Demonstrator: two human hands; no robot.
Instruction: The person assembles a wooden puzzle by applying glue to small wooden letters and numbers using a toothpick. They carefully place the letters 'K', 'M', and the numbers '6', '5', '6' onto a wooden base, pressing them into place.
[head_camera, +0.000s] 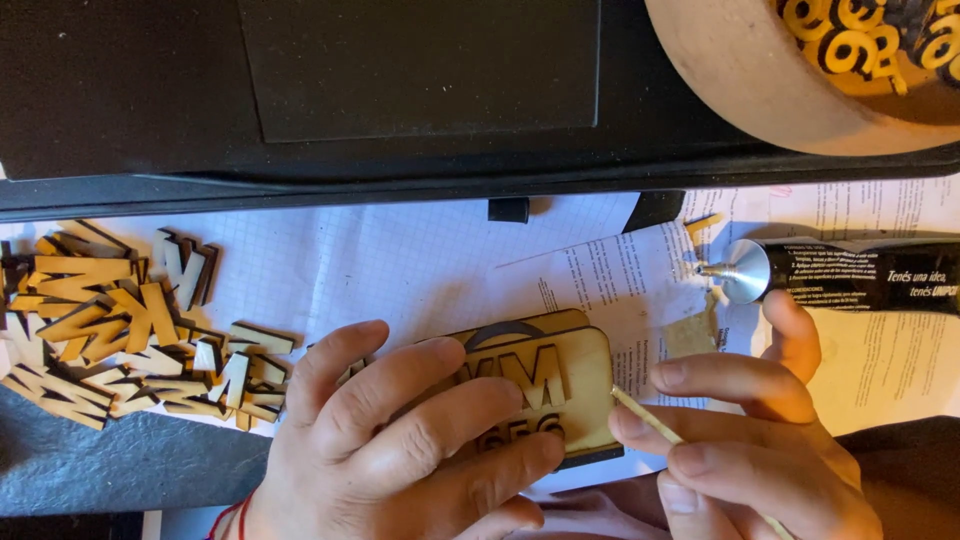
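My left hand (400, 440) lies flat over a small rounded wooden plaque (590, 375) with wooden letters and digits glued on it, its fingers pressing on the pieces. My right hand (745, 440) pinches a thin wooden stick (645, 417) whose tip touches the plaque's right edge. A black glue tube (860, 272) with a silver nozzle lies just above my right hand.
A heap of loose wooden letters (110, 320) lies at the left on squared and printed paper sheets (400, 260). A black flat case (400, 90) spans the back. A wooden bowl (790, 80) with yellow digits sits at the top right.
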